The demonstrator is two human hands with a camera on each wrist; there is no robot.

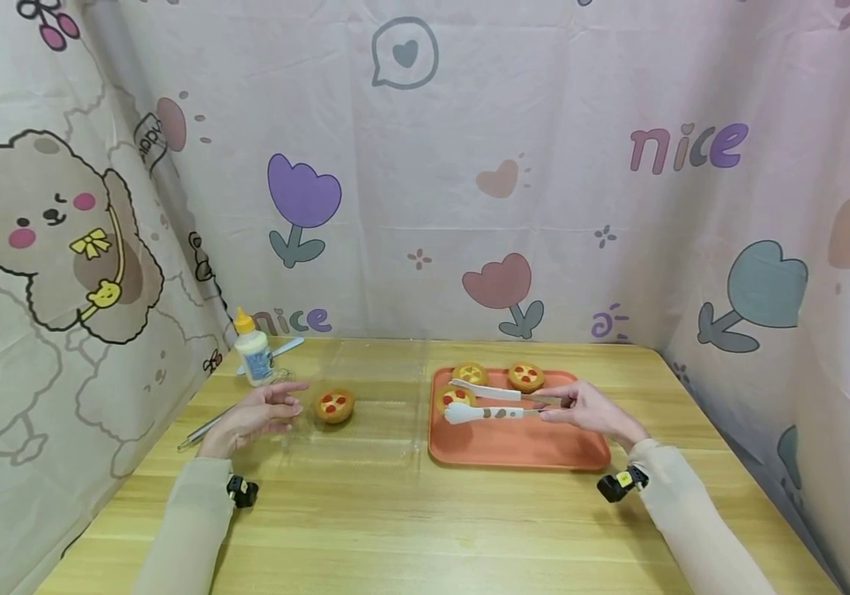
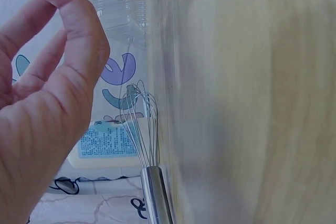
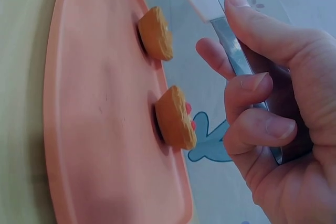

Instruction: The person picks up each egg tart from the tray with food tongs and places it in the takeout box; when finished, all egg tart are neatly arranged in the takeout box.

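Observation:
My left hand [image 1: 255, 420] is at the left side of a clear plastic box [image 1: 387, 450]. In the left wrist view, its bent thumb and forefinger appear to pinch the box's rim. Inside the box sits a small tart [image 1: 334, 406] with red topping. My right hand [image 1: 584, 409] grips serving tongs [image 1: 495, 412] with white, paw-shaped ends, held over an orange tray [image 1: 521, 450]. The tongs' two arms stand apart. Close to their tips is a red-topped tart [image 1: 457, 399], partly hidden. Behind lie a yellow-topped tart [image 1: 470, 373] and another red-topped tart [image 1: 526, 377].
A white bottle [image 1: 255, 357] with a yellow cap stands at the back left, beside a pale blue flat utensil [image 1: 289, 347]. Left of my left hand lies a wire whisk [image 2: 156, 195]. A printed curtain [image 1: 410, 207] hangs around the wooden table [image 1: 410, 537].

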